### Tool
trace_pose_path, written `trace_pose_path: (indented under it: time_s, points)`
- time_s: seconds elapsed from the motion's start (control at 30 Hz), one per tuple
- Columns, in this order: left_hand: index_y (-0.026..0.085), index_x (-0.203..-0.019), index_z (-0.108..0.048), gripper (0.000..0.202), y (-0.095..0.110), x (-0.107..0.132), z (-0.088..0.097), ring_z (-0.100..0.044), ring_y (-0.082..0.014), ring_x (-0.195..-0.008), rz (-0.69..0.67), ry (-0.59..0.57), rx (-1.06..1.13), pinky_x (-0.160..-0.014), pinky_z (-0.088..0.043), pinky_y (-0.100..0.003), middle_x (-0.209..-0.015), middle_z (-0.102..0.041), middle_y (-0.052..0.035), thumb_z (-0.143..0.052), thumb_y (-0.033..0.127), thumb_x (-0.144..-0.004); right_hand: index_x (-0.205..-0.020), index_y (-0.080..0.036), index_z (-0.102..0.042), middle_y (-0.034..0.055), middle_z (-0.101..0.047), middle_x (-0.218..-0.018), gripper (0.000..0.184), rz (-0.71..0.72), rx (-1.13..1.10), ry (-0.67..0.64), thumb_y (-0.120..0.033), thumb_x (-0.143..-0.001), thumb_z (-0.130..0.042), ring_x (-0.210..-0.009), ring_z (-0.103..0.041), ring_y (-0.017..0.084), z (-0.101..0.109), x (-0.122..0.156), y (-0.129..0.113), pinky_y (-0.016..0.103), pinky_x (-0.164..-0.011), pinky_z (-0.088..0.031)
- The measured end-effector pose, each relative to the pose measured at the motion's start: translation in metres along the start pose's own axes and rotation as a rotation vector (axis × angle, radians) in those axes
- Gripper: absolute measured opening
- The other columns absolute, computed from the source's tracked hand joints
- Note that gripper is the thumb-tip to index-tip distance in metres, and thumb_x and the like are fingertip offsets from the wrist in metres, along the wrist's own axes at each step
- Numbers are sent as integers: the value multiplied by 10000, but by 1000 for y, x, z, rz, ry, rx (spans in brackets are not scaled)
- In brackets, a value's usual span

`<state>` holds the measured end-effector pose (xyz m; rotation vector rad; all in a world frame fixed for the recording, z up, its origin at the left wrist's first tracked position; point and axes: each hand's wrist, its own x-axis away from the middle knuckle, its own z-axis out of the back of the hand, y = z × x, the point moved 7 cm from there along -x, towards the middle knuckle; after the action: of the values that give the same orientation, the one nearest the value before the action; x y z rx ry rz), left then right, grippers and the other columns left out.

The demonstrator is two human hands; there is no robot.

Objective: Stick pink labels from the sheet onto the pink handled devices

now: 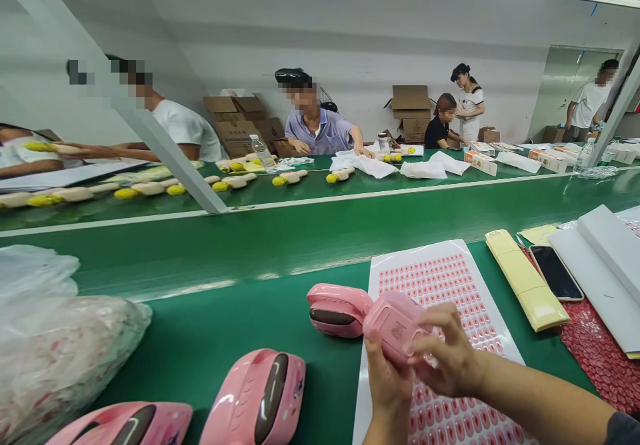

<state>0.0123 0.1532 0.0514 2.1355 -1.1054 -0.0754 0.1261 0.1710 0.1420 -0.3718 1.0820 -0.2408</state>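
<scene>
My left hand [385,382] holds a pink plastic device [393,325] from below, fingers wrapped round its underside. My right hand [447,358] pinches at the face of the same device, fingers pressed on its label area. Both hands hover over a white sheet of small pink stickers [435,282] lying on the green table. A second pink device [337,308] lies just left of the held one. Two more pink devices [257,398] [125,425] lie at the near edge.
A clear plastic bag [60,338] bulges at the left. A yellow strip [525,278], a phone [555,272], white boxes [607,258] and red bubble wrap [595,352] lie at the right. A green conveyor [300,232] runs across; several people work beyond it, with cream-and-yellow items [290,177] before them.
</scene>
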Motion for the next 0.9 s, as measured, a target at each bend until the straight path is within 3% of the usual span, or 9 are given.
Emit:
trace_pose_path:
  time_s: [0.1,0.17,0.27,0.4,0.53,0.63,0.73,0.8,0.9]
  points:
    - [231,-1131,-596,474,-4,1,0,-643,-219,-788,110,57,129,-736,-508,-356,-892,-695,-54,-505,515,-764,-1088,-255,-563,87,-538,-1167,305,-592,-250,132,-351,-800,-536,-1149,-443,253,2,9,52,441,-964,-349]
    - [264,-1149,-592,455,-10,1,-2,-643,-239,-866,182,14,177,-840,-474,-404,-928,-705,-51,-478,513,-786,-1108,-236,-565,82,-563,-1164,417,-965,-508,135,-418,-734,-595,-1144,-467,253,-13,25,77,416,-942,-375]
    - [254,-1179,-575,545,-15,1,-7,-596,-279,-1017,189,-138,104,-915,-433,-408,-1002,-695,-64,-581,541,-716,-1043,-209,-615,54,-661,-997,487,-1251,-893,90,-414,-609,-697,-929,-592,223,-39,41,84,331,-794,-448]
    - [298,-1305,-419,859,-8,8,-14,-498,-300,-1155,-34,-255,-158,-898,-445,-367,-1194,-606,-67,-763,503,-545,-854,-185,-654,16,-691,-768,380,-1321,-992,242,-373,-535,-739,-698,-603,179,-37,51,89,271,-655,-447]
    - [306,-1329,-348,1157,-9,21,-25,-512,-328,-1117,-103,-377,-330,-880,-448,-387,-1235,-557,-95,-851,499,-304,-856,-205,-641,1,-689,-745,360,-1305,-915,251,-342,-534,-724,-659,-597,176,-24,55,95,269,-614,-444]
    - [293,-1224,-468,997,-2,29,-31,-523,-313,-1087,-177,-465,-405,-875,-440,-377,-1210,-560,-79,-843,512,-326,-923,-212,-619,22,-695,-813,407,-1251,-787,260,-369,-557,-702,-727,-620,205,-4,53,100,288,-626,-464]
    - [247,-1092,-562,645,13,36,-43,-539,-283,-1050,-227,-574,-521,-876,-420,-376,-1133,-596,-82,-659,640,-590,-1148,-190,-509,46,-697,-850,655,-1190,-744,296,-379,-557,-719,-709,-640,218,19,49,100,301,-604,-480]
    - [215,-1056,-576,603,21,43,-55,-558,-274,-1000,-184,-672,-660,-857,-416,-383,-1069,-618,-94,-507,690,-693,-1299,-180,-347,69,-699,-888,838,-1123,-788,295,-349,-572,-729,-667,-649,213,30,44,93,302,-583,-491]
    - [204,-1024,-578,556,30,55,-73,-563,-243,-898,-142,-738,-981,-813,-410,-362,-964,-634,-66,-567,642,-681,-1371,-225,-203,113,-675,-1020,890,-952,-744,267,-287,-640,-707,-675,-660,200,43,37,71,299,-584,-510]
